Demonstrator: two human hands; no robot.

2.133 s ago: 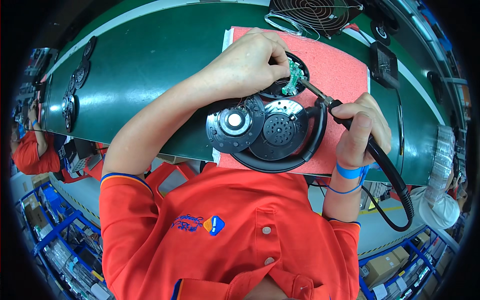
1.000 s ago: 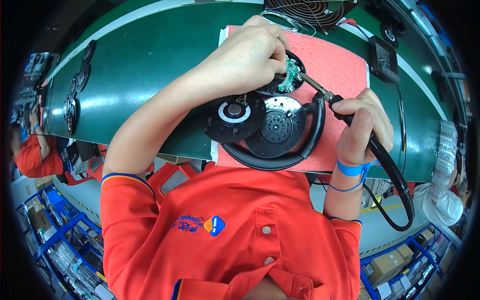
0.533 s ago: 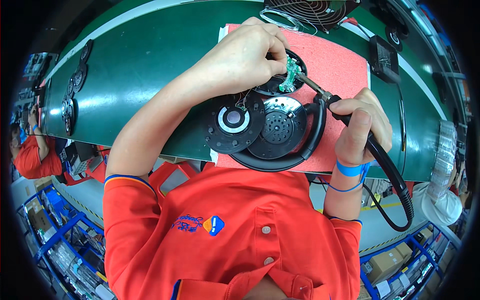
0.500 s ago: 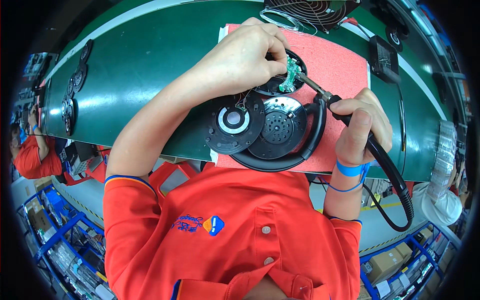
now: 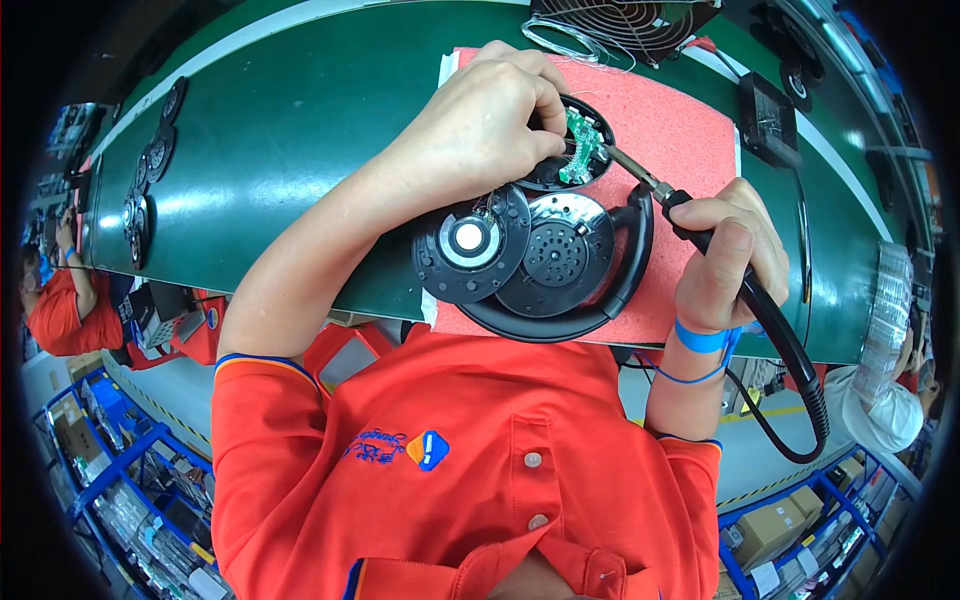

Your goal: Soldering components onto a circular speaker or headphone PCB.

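My right hand (image 5: 732, 255) grips a soldering iron (image 5: 708, 238) by its black handle. Its metal tip points left, at the right edge of a small green circuit board (image 5: 580, 150). That board lies inside a round black headphone ear cup (image 5: 604, 122). Over the cup's left side, my left hand (image 5: 500, 115) is closed in a pinch beside the board; what the fingertips hold is too small to make out. Nearer to me are a round black speaker plate (image 5: 432, 262) with thin wires, a second ear cup (image 5: 556, 254) with a perforated centre, and the curved black headband (image 5: 640, 262).
Beneath the headphones is a pink foam mat (image 5: 690, 120) on the green bench (image 5: 270, 130). A fan (image 5: 625, 25) and a coil of solder wire (image 5: 562, 40) sit at the back. A black box (image 5: 768, 120) stands right; several black discs (image 5: 150, 165) lie left.
The iron's tip has shifted slightly right, along with my right hand. My left hand has moved a little left, and the speaker plate has tilted slightly.
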